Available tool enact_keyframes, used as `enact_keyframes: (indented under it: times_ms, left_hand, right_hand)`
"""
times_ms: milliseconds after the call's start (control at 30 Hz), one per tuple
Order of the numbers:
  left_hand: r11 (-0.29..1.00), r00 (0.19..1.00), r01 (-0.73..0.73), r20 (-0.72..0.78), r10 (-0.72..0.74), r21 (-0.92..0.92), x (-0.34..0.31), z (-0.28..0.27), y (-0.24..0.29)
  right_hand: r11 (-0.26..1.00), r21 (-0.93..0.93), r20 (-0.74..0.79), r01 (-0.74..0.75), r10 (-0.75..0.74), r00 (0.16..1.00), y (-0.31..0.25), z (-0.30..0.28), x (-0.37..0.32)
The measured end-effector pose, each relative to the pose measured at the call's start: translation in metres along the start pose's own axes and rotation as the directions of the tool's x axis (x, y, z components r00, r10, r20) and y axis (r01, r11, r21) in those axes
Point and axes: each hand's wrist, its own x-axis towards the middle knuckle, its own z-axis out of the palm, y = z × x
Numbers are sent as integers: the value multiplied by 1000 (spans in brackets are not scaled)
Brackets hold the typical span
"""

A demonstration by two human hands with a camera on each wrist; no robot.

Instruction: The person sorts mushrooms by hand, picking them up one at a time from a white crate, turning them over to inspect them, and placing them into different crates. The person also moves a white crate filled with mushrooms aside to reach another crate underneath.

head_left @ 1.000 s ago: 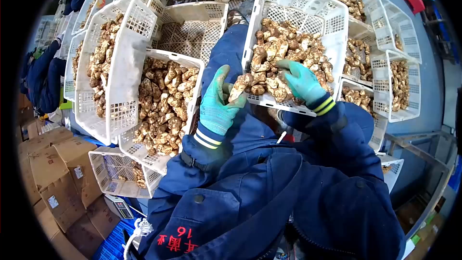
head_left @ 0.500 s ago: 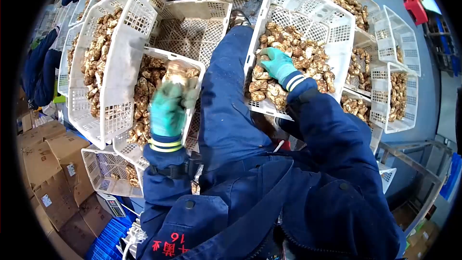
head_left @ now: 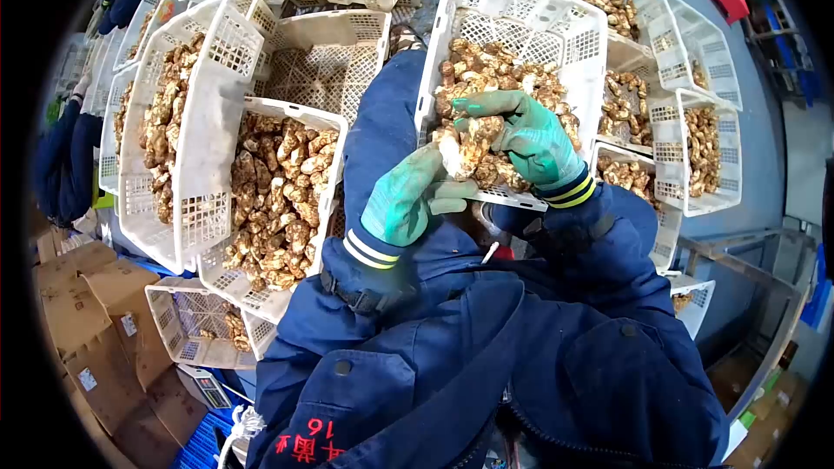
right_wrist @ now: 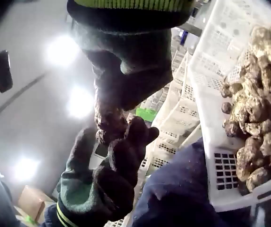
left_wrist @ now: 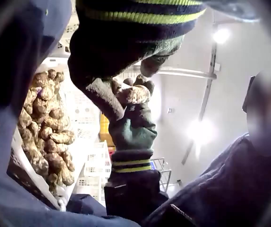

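Observation:
Both hands wear green gloves. The right hand (head_left: pixel 534 143) pinches a brown-and-white mushroom (head_left: pixel 473 146) above the near edge of the middle crate (head_left: pixel 426 78). Beside that mushroom, on its left, is the left hand (head_left: pixel 404 195), its fingers spread and relaxed around the lower end; the head view shows no grip by it. In the right wrist view the mushroom (right_wrist: pixel 108 120) hangs from the right hand (right_wrist: pixel 130 66), over the left hand's (right_wrist: pixel 95 184) loosely bent fingers. The left wrist view shows the mushroom (left_wrist: pixel 136 94) between the hands.
A crate heaped with mushrooms (head_left: pixel 278 200) stands left of the person's leg (head_left: pixel 378 139). Behind it is a bare-bottomed crate (head_left: pixel 326 74). More crates (head_left: pixel 708 152) stand on the right, cardboard boxes (head_left: pixel 95 321) at the lower left, and a metal frame (head_left: pixel 747 260) at the lower right.
From over the left crate, the left hand has come back to the middle, and the mushroom it carried is gone from it. The right hand has lifted another mushroom from the middle crate.

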Motion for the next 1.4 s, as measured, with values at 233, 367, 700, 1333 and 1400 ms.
enact_keyframes:
  times_ms: [233,367,700,1333,1400]
  left_hand:
    - [975,982,-157,-131,137,-156,12,-1,-20]
    - [942,917,-332,-220,333,40,15,-15,-23]
    - [970,937,-190,-267,226,153,16,3,-13]
    - [996,996,-84,24,84,2,10,-32,-14]
    - [1000,993,11,-117,-8,20,3,-15,-10]
  right_hand:
    - [991,-101,-46,86,-91,995,8,8,-12]
    - [956,-283,-55,-78,65,996,0,13,-19]
    - [904,-416,-195,-100,19,981,22,17,-18]
    - [905,-425,-2,36,-40,999,-7,9,-17]
    - [903,-425,47,59,-43,998,-5,5,-15]
